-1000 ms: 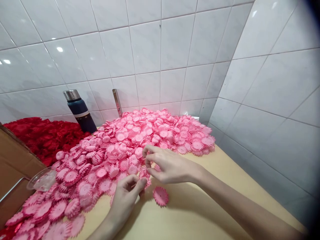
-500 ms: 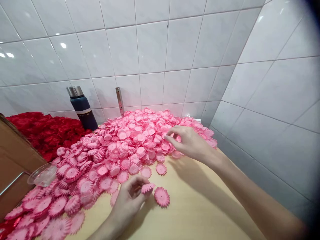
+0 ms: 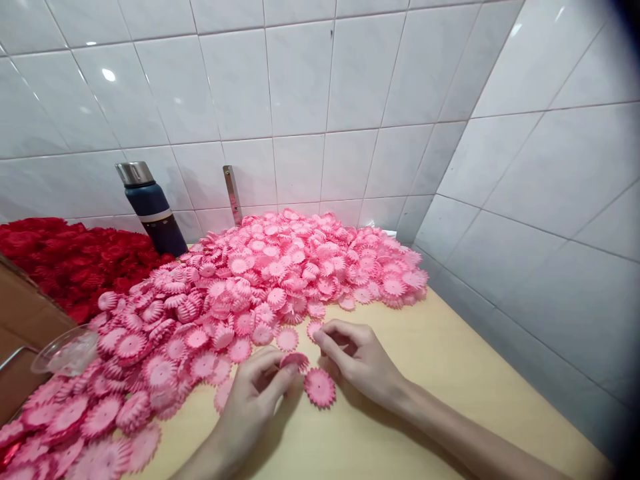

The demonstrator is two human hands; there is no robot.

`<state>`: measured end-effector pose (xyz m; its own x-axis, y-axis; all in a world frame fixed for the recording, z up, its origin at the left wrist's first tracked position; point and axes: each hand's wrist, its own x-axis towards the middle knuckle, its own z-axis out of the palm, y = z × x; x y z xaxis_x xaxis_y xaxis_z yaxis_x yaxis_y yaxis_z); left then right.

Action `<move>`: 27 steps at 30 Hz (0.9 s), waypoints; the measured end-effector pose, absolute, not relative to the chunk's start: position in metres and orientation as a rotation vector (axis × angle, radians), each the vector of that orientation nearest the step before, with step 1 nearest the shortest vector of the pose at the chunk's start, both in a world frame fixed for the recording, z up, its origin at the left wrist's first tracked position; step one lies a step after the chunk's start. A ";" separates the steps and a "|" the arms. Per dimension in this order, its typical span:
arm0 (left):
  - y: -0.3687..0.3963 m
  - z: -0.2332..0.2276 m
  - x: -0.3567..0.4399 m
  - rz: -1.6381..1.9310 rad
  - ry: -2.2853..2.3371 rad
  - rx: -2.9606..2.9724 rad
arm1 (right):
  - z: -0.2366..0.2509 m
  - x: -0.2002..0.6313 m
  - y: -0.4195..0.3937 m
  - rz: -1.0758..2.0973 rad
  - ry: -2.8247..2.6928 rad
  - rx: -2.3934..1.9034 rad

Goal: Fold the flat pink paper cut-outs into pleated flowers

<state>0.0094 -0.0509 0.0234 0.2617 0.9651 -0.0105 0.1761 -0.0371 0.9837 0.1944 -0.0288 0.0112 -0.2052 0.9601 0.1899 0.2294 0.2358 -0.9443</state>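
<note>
A big heap of pink pleated paper flowers (image 3: 280,280) covers the pale wooden table (image 3: 430,373). My left hand (image 3: 253,400) pinches one pink flower (image 3: 295,361) between thumb and fingers at the heap's near edge. My right hand (image 3: 363,363) rests on the table just right of it, fingers curled, fingertips close to the held flower. I cannot tell whether the right hand holds anything. A single pink flower (image 3: 320,388) lies flat on the table between the two hands.
A pile of red flowers (image 3: 65,260) lies at the far left. A dark blue flask (image 3: 150,210) with a steel cap stands by the tiled wall. A clear plastic cup (image 3: 65,351) lies on its side near a cardboard box (image 3: 20,347).
My right hand went out to the far side of the pink heap and has come back down beside my left hand. My left hand has kept its flower and barely moved.
</note>
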 end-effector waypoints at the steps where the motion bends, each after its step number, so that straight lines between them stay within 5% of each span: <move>1: -0.051 0.023 0.010 0.949 1.143 1.426 | 0.005 0.194 -0.032 1.009 -1.598 -1.137; 8: -0.051 0.024 0.016 1.076 1.144 1.187 | 0.000 0.191 -0.047 1.656 -1.515 -0.843; 19: -0.057 0.015 0.012 0.818 1.216 1.563 | 0.005 0.187 -0.050 1.340 -1.401 -0.914; 27: -0.056 0.020 0.012 0.809 1.188 1.626 | 0.001 0.186 -0.046 1.504 -1.332 -0.880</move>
<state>0.0117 -0.0558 0.0196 0.3139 0.9494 -0.0148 0.3335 -0.0957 0.9379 0.1861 -0.0464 0.0006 -0.3285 0.9428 0.0576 -0.1714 0.0004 -0.9852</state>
